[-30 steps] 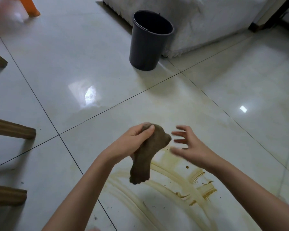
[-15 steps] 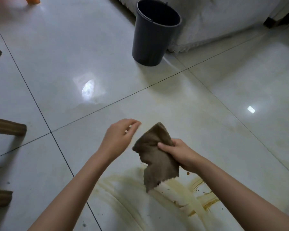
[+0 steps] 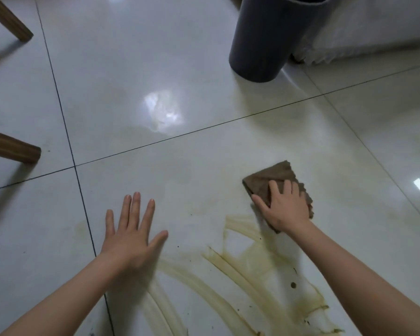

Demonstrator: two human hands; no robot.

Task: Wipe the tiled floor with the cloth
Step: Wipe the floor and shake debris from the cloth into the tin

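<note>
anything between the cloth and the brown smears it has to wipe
Nothing visible. The brown cloth under the right hand lies at the far edge of the yellow-brown smears, only tile between. The left hand is spread off to the left; the dark bin stands beyond.

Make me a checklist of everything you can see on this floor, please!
Surface: glossy tiled floor, brown smears near the person, dark specks.
Job's things: brown cloth, folded, flat on the floor at the smears' far edge.
Clutter: nothing seen.
Hands: left hand spread open on or just above the tile; right hand pressing the cloth.
Cables: nothing seen.
Surroundings: dark bin, wooden legs at left, white fringed cover behind the bin.
</note>
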